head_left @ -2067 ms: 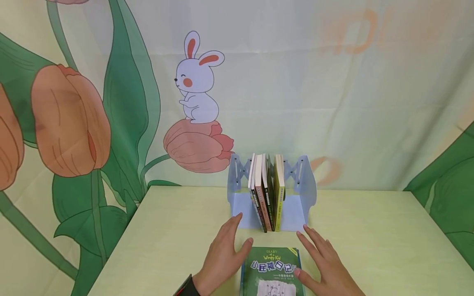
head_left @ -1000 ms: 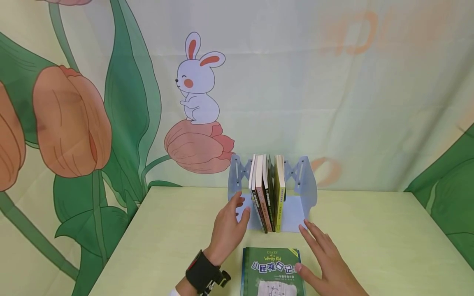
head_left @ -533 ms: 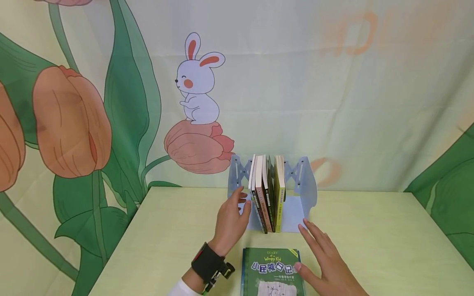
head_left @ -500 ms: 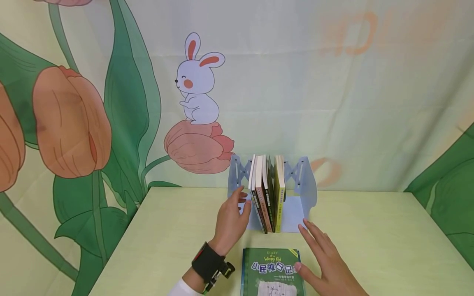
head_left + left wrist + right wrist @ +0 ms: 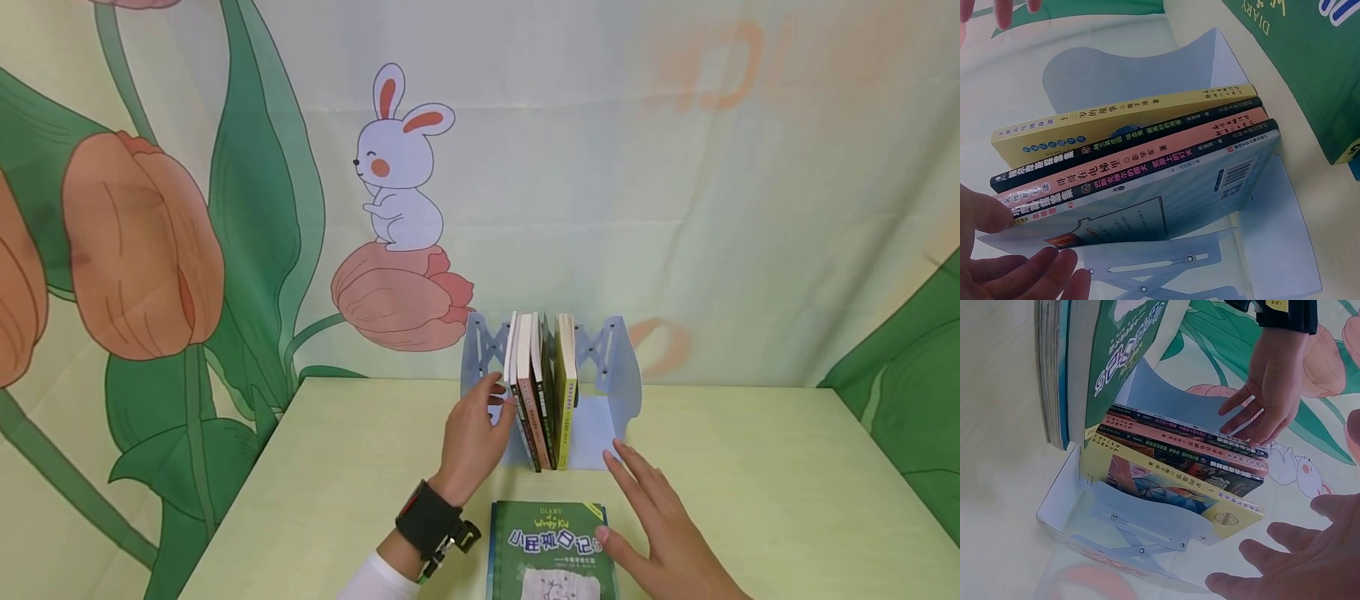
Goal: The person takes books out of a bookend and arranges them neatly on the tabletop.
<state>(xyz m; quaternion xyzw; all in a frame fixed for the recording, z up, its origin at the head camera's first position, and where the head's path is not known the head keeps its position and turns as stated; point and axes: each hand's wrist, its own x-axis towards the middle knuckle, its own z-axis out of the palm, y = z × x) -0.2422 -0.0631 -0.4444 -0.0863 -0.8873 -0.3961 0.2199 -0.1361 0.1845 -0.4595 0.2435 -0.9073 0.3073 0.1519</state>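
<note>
Several thin books [image 5: 538, 408] stand side by side in a light blue metal bookend rack [image 5: 624, 375], the left ones leaning. My left hand [image 5: 471, 442] is at their left side. In the left wrist view its thumb [image 5: 988, 212] lies at the upper end of the spines, and its loosely bent fingers [image 5: 1047, 269] are beside the outermost pale-blue book [image 5: 1210, 187]. The yellow book [image 5: 1122, 122] is on the far side. My right hand [image 5: 660, 525], fingers spread and holding nothing, hovers near the right edge of a green "Diary of a Wimpy Kid" book [image 5: 555, 546].
The green book lies on top of a stack, seen edge-on in the right wrist view as thick page edges [image 5: 1057, 375]. A pale green tabletop [image 5: 750, 467] spreads around the rack. Behind it hangs a backdrop [image 5: 570, 183] printed with tulips and a rabbit.
My left hand has moved forward and inward from beside the green book to the left side of the standing books. My right hand has barely moved; the books stay in place.
</note>
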